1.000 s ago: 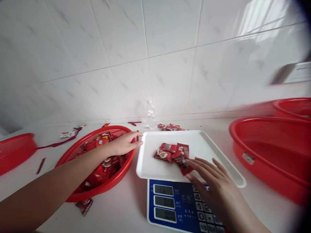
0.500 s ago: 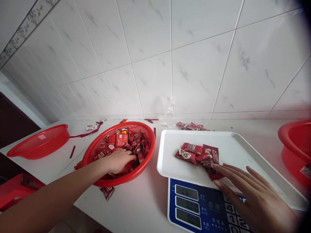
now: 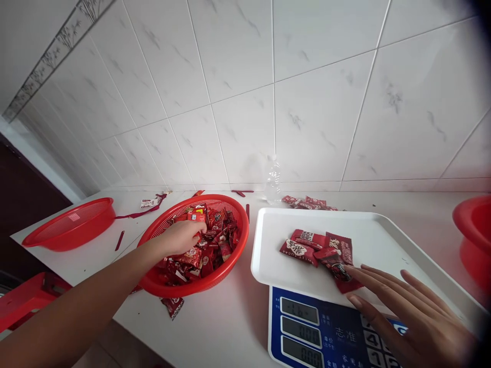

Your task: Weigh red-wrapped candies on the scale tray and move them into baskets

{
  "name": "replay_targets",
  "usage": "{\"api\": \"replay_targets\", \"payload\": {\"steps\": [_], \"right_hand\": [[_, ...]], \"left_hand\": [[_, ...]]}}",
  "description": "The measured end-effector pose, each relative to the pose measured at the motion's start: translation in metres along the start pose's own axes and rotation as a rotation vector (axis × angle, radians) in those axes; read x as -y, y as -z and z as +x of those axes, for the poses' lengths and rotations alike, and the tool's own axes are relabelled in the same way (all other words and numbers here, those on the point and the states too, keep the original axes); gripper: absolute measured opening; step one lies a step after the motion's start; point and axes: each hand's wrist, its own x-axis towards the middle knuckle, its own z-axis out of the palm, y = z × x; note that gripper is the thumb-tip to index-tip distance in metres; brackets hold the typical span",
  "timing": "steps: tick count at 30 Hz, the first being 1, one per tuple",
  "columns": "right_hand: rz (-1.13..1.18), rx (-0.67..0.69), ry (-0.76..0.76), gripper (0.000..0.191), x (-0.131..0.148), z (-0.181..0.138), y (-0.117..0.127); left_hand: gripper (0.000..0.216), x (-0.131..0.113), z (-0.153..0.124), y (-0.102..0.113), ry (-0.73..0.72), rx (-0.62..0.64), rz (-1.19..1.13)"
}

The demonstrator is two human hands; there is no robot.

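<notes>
A red mesh basket (image 3: 161, 286) full of red candy packets (image 3: 215, 240) sits on the white counter. My left hand (image 3: 180, 238) reaches into it, fingers curled over the packets; what they hold is hidden. To the right, a white tray (image 3: 368, 230) rests on a blue scale (image 3: 307, 332) and carries several red packets (image 3: 318, 250). My right hand (image 3: 402, 306) lies flat and open at the tray's near edge, fingertips touching the nearest packet.
An empty red basket (image 3: 69, 230) stands at far left, another red basket (image 3: 473, 230) at the right edge. A clear plastic bottle (image 3: 273, 181) and loose packets (image 3: 307, 202) lie by the tiled wall. One packet (image 3: 172, 305) lies below the full basket. A red stool (image 3: 26, 296) is lower left.
My left hand went from the basket's rim down into the packets, then lifted slightly toward the basket's back. The camera turned left. My right hand stayed flat by the tray.
</notes>
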Motion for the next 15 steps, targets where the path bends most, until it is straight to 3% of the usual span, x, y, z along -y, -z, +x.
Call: {"api": "replay_targets", "payload": {"steps": [5,11,15], "right_hand": [[-0.020,0.016,0.017,0.043,-0.002,-0.001,-0.002],[-0.010,-0.014,0.016,0.041,-0.001,0.001,-0.001],[0.000,-0.015,0.021,0.042,-0.001,0.001,0.000]], "left_hand": [[0.023,-0.016,0.003,0.003,-0.013,0.020,-0.250],[0.038,-0.011,0.009,0.011,0.073,0.013,-0.550],[0.040,-0.010,0.008,0.007,0.072,0.036,-0.566]]}}
